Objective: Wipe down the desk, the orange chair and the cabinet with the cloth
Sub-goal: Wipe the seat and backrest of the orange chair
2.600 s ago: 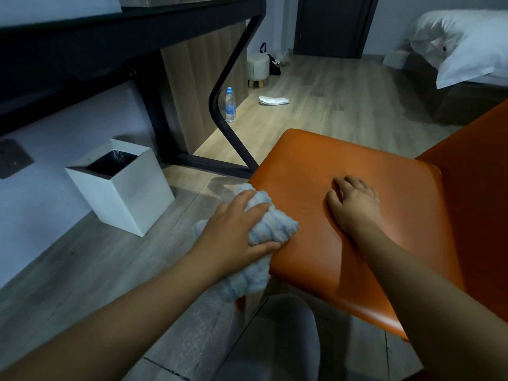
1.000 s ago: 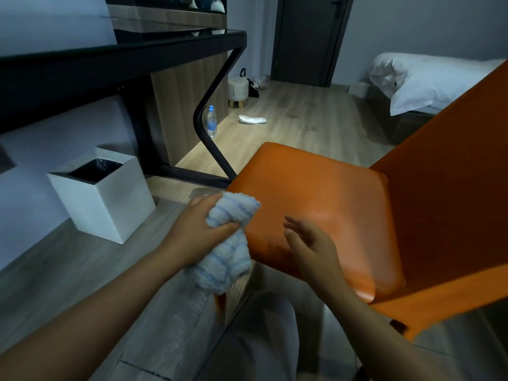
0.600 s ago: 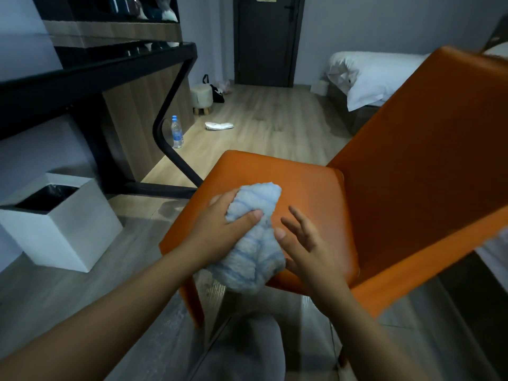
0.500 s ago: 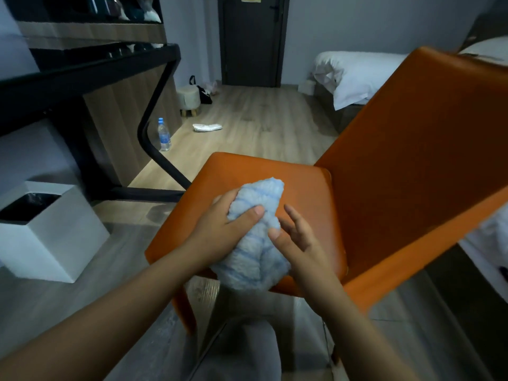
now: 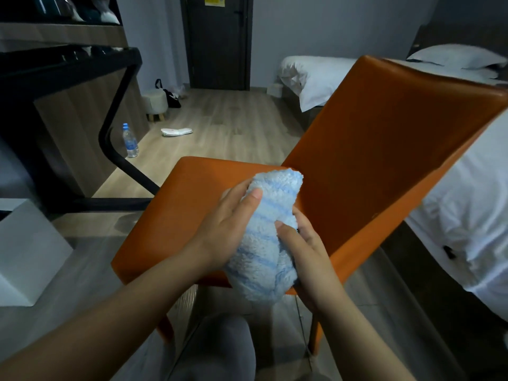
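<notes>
Over the near seat edge of the orange chair (image 5: 384,149), 2 hands grip the bunched cloth (image 5: 264,243): left hand (image 5: 222,232) curled round its upper part, right hand (image 5: 305,251) round its lower part. Risk: a loose regrip drops it onto the floor (image 5: 220,127).

Both the left hand (image 5: 222,229) and right hand (image 5: 308,254) grip the bunched blue-striped cloth (image 5: 264,243) above the orange chair (image 5: 384,149) seat.

Dim, bluish indoor light: the wood floor (image 5: 220,125) at upper middle is the brightest patch, while the desk (image 5: 68,67) at upper left and the lower right corner sink into near-black shadow. The orange chair (image 5: 384,138) shows a soft sheen and no hard glare. Wide-angle bending at the frame edges; centre sharp, bottom edge slightly soft.
</notes>
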{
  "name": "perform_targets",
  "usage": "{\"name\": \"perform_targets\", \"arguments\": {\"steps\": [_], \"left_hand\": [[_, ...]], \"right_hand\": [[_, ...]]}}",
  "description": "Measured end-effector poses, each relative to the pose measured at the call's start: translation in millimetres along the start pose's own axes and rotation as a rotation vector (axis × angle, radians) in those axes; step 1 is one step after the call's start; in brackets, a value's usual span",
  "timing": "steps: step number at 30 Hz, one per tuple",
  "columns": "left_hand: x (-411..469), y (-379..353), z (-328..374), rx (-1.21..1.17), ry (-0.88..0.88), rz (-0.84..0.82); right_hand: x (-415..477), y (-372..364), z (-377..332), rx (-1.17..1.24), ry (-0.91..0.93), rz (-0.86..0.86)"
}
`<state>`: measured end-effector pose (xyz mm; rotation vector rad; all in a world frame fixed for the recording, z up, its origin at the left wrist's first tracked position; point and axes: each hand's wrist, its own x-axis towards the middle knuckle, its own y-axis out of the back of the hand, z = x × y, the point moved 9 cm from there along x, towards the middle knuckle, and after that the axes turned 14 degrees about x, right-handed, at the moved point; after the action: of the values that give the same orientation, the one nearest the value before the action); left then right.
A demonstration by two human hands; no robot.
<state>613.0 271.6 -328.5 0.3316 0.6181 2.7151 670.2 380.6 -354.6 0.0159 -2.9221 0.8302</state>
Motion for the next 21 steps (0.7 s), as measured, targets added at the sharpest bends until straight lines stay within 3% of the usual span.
{"name": "perform_targets", "arguments": {"steps": [7,14,21], "left_hand": [[-13,-17,39,-0.007,-0.081,-0.056],[-8,-35,94,-0.061,-0.233,-0.086],[18,-54,124,0.003,-0.237,-0.060]], "right_hand": [[-27,-1,-39,-0.013,0.070,0.047],[-65,20,-109,-0.156,0.296,0.192],[-118,54,-183,-0.240,0.510,0.385]]}}
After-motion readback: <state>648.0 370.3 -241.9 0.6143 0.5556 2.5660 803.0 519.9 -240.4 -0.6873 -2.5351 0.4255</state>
